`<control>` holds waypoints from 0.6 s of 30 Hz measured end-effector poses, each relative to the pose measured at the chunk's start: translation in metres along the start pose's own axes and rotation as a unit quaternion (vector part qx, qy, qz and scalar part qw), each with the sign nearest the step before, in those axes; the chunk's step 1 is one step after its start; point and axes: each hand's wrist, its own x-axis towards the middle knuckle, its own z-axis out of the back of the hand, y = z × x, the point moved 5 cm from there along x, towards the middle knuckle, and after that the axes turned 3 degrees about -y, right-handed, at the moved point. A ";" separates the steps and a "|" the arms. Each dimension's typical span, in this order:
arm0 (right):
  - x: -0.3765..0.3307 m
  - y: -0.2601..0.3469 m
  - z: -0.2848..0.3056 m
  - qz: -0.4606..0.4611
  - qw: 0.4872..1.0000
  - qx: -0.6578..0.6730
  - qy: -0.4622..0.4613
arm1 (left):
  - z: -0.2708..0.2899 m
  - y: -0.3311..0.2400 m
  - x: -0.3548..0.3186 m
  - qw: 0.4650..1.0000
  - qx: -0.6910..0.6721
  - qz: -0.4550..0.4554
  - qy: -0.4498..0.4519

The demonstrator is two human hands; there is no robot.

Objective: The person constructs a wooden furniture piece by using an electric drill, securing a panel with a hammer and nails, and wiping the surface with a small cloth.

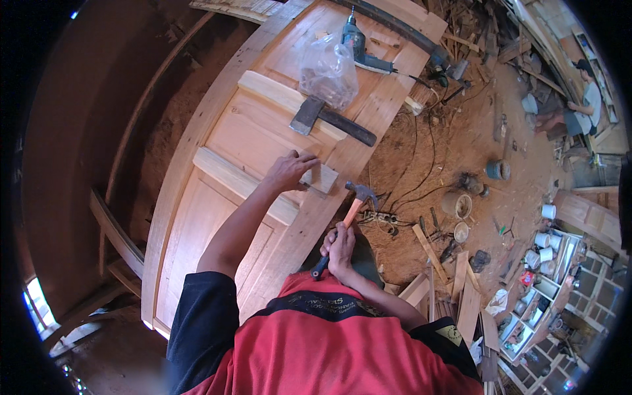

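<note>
In the middle of the frame, the left hand (288, 174) is half open, its fingers and thumb holding the left end of a small, flat, pale wood block (322, 177) on a big, light brown wood panel (247, 131). Lower down, the right hand (340, 250) is wrapped around a gray metal claw hammer with an orange and black handle (353, 212).

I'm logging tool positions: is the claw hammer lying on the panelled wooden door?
No: the right grip holds the claw hammer by its handle, while a hatchet lies on the panelled wooden door.
</note>
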 end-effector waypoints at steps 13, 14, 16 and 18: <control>0.009 -0.026 -0.012 -0.011 0.997 -0.050 0.064 | -0.002 0.000 -0.002 0.999 -0.014 -0.029 -0.033; 0.009 -0.025 -0.013 -0.002 0.997 -0.039 0.065 | -0.005 0.001 -0.002 1.000 -0.013 -0.016 -0.016; 0.009 -0.021 -0.011 0.047 0.999 -0.010 0.010 | -0.005 0.001 -0.001 0.999 -0.013 -0.018 -0.025; 0.007 -0.021 -0.013 0.044 0.998 0.031 0.015 | -0.006 0.001 -0.002 1.000 -0.011 -0.013 -0.022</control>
